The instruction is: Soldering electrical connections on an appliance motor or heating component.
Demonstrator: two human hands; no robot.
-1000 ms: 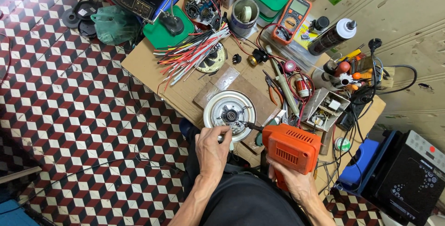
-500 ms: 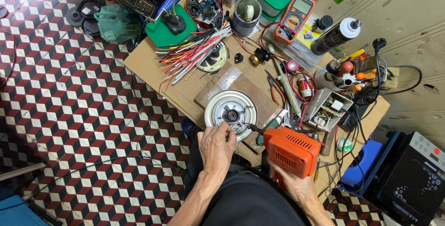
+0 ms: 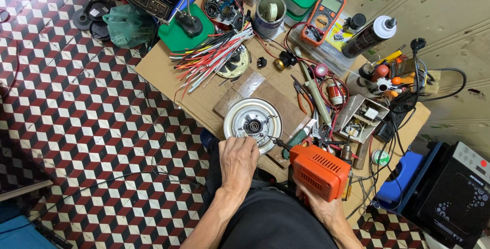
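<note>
A round silvery metal disc (image 3: 253, 123) with a dark hub at its centre lies flat on a brown board (image 3: 279, 101) near the front edge of the counter (image 3: 158, 63). The left hand (image 3: 238, 159) rests on the disc's near rim, fingers curled over the edge and pressing it down; its grip is partly closed on the rim. The right hand (image 3: 322, 209) is wrapped tightly round the handle of an orange power drill (image 3: 319, 171), grip fully closed on it. The drill's bit reaches the disc's right side, just beside the hub.

Right of the disc lie pliers, a green-handled screwdriver (image 3: 295, 140) and red wires in a heap. Further right stands an open small box of parts (image 3: 361, 116). Behind the disc, a bundle of red and white sleeved wires (image 3: 212, 57) fans across the counter, next to a small round part (image 3: 235, 64). At the far edge sit an orange multimeter (image 3: 322, 17), a grey tin (image 3: 270, 9), a green base with a stand (image 3: 185, 30) and a dark spray can (image 3: 368, 35). The counter stands on a floor (image 3: 76, 116) of red, black and white cube-patterned tiles
</note>
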